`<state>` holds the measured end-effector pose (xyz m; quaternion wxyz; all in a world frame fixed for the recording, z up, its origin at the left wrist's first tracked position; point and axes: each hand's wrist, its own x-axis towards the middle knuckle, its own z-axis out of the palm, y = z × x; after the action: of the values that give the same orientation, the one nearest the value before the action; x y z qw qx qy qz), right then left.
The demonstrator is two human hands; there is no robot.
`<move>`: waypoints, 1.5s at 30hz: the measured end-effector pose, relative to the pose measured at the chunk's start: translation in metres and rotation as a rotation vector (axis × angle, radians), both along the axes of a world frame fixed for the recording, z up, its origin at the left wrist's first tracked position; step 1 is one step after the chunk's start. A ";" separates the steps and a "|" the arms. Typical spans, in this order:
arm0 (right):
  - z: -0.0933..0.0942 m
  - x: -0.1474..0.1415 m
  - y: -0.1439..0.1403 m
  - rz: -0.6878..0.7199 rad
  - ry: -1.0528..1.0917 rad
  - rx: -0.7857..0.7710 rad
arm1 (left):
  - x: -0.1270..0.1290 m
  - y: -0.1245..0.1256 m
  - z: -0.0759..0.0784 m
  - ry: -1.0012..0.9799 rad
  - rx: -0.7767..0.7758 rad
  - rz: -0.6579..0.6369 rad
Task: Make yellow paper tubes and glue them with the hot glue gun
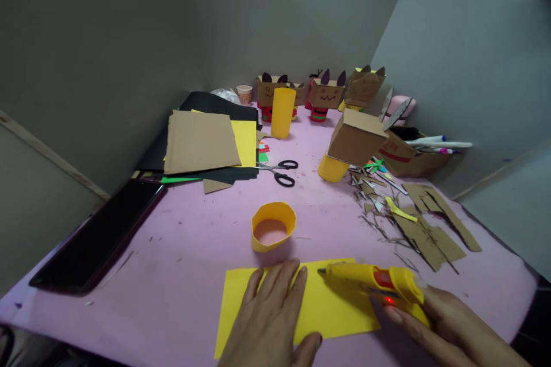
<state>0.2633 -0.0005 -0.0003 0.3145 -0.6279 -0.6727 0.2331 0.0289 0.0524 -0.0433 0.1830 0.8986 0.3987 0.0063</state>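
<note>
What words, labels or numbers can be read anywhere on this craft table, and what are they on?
None can be read.
Red print on the cardboard box holding markers: too blurred.
Pattern on the small paper cup: too small.
Glue gun in the right hand: no lettering visible.

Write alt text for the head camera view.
A left hand presses flat on a yellow paper sheet on a pink table while the right hand holds a yellow glue gun over it. A yellow paper ring stands just beyond.
</note>
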 end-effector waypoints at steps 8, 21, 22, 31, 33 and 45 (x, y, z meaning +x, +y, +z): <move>0.000 0.000 0.002 0.006 -0.010 0.011 | -0.002 0.002 -0.001 -0.007 0.025 -0.003; 0.001 -0.003 0.001 0.054 -0.019 0.023 | -0.001 0.000 -0.001 0.000 0.057 -0.007; 0.001 -0.003 0.001 0.061 -0.019 0.024 | -0.001 0.000 -0.001 -0.001 0.050 -0.001; 0.003 -0.005 0.003 0.116 -0.062 0.049 | -0.003 -0.003 -0.005 -0.062 0.066 0.021; 0.003 -0.004 0.004 0.125 -0.079 0.032 | -0.003 -0.002 -0.007 -0.092 0.085 0.025; 0.005 -0.001 0.002 0.067 -0.071 -0.001 | -0.003 -0.003 -0.007 -0.099 0.123 0.014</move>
<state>0.2620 0.0012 0.0049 0.2821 -0.6132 -0.7039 0.2214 0.0257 0.0498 -0.0503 0.1468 0.9041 0.3941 0.0765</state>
